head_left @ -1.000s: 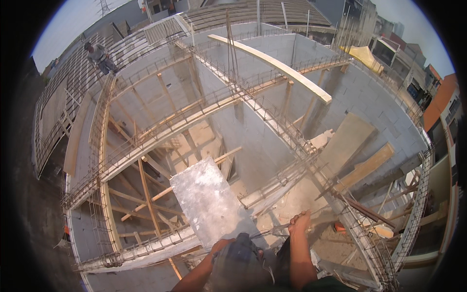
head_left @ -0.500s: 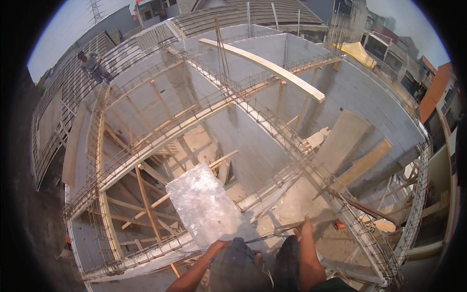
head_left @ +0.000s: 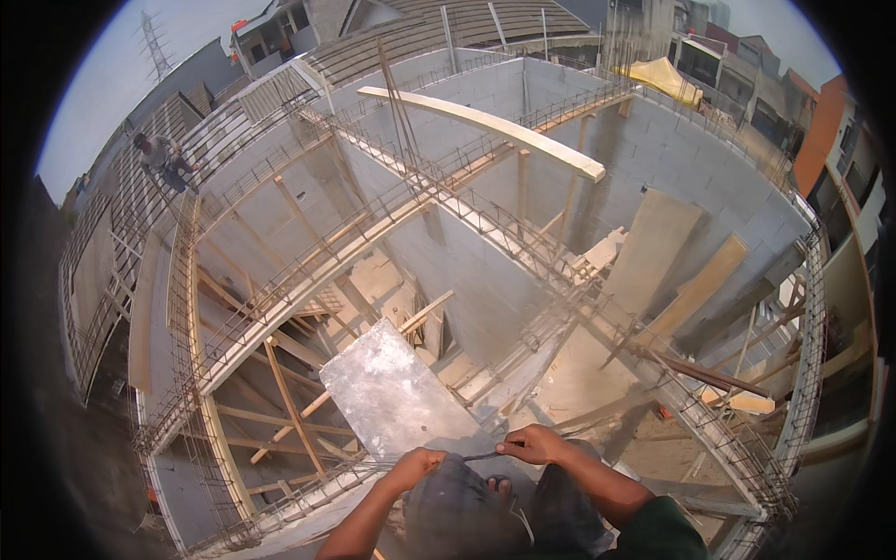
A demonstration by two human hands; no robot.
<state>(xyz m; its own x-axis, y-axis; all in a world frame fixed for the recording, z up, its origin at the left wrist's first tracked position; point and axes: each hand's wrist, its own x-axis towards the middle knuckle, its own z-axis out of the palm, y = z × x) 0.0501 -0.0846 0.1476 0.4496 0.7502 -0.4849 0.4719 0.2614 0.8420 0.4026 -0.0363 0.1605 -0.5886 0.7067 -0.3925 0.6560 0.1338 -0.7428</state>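
Observation:
A bundle of thin dark wire (head_left: 482, 456) runs between my two hands above my knees. My left hand (head_left: 420, 465) is closed around one end of it, beside my left knee. My right hand (head_left: 534, 444) pinches the other end between thumb and fingers, a short way to the right. Just beyond the hands lies a pale, whitish-stained board (head_left: 397, 383), slanting away to the left. My bare toes show between my knees.
Rebar cages (head_left: 504, 231) run along the wall tops. Below are open rooms with timber props (head_left: 289, 406). A long plank (head_left: 485, 124) lies across the far walls. Another person (head_left: 166, 161) crouches at the far left by roof battens. Rusty bars (head_left: 709, 371) lie at right.
My right hand has moved left and closed from an open reach into a pinch on the wire. The hands are nearer each other. The person at far left has bent lower.

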